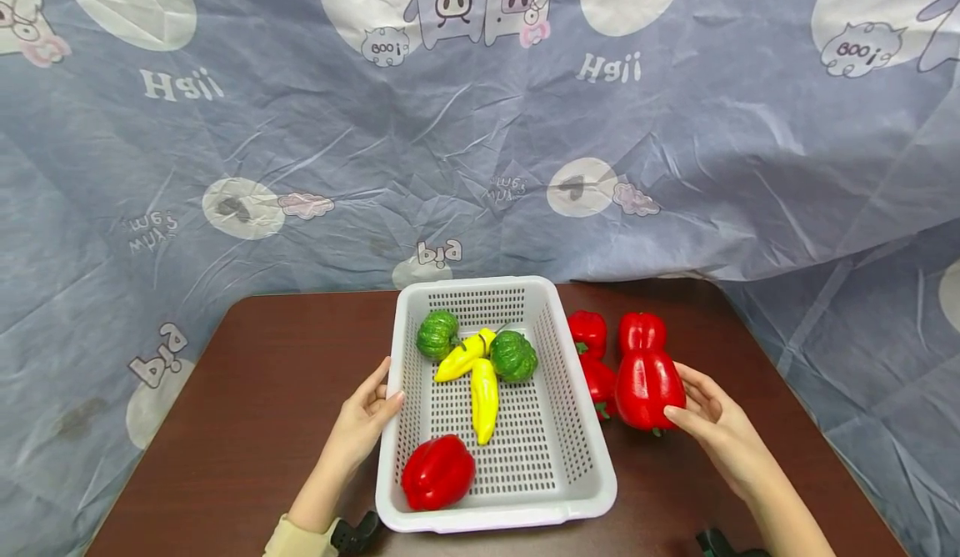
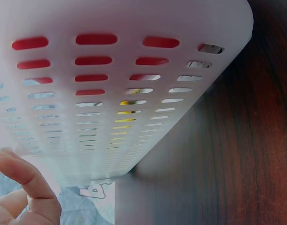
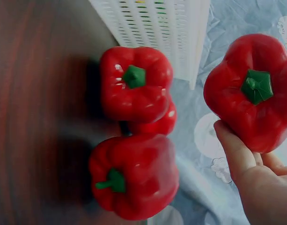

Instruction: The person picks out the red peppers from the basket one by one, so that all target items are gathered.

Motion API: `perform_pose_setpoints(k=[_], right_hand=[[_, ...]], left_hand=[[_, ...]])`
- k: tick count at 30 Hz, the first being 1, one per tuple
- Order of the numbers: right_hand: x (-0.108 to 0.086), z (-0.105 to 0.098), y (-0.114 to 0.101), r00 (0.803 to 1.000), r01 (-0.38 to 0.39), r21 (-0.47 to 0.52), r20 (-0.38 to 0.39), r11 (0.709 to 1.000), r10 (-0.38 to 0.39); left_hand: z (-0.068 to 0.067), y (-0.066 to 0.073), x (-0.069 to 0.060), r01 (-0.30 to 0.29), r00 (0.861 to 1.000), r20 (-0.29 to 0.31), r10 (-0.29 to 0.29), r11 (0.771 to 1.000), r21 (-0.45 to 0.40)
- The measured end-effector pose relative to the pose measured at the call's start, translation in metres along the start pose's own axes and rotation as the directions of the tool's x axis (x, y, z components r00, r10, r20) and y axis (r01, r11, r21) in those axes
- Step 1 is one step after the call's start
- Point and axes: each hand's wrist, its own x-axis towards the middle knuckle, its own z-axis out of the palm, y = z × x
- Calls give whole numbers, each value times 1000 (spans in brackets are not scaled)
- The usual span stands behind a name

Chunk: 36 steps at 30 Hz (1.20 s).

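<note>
A light grey perforated plastic basket (image 1: 525, 457) stands on the table. My left hand (image 1: 358, 424) grips its left rim, thumb on top and fingers outside. In my right hand (image 1: 720, 436) is a red bell pepper (image 1: 648, 390), pinched between thumb and fingers to the right of the basket; the right wrist view shows it raised, green stem facing the camera. Inside the basket lie another red bell pepper (image 1: 438, 472), two yellow pointed peppers (image 1: 484, 403) and two green ribbed pumpkin-like vegetables (image 1: 513, 356).
Three more red bell peppers (image 3: 136, 84) rest on the table by the basket's right wall, partly overlapping in the head view. Beneath everything is a dark brown wooden table (image 1: 300, 357). A grey-blue patterned cloth (image 1: 480, 140) hangs behind it.
</note>
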Motion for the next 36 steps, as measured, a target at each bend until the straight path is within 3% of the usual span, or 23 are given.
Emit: perform_pose_setpoints(k=[9,17,26,31,36], right_hand=[[-19,0,19,996,-88,-88,-11,992,88],[-30,2,36,978,-210,-165,-34,964,207],[-35,5,46,940,-342,-210,-82,916,332],[-36,7,47,907,-421,-260,-95,869,411],[-35,8,49,890,-452,-307,-96,838,446]], left_hand=[[1,-1,0,6,1000,0,-6,1000,2],[1,0,0,11,1000,-3,-11,1000,6],[1,1,-1,5,1000,5,-5,1000,-4],[0,0,-1,4,1000,6,-4,1000,-8],[0,1,-2,2,1000,9,-2,1000,-5]])
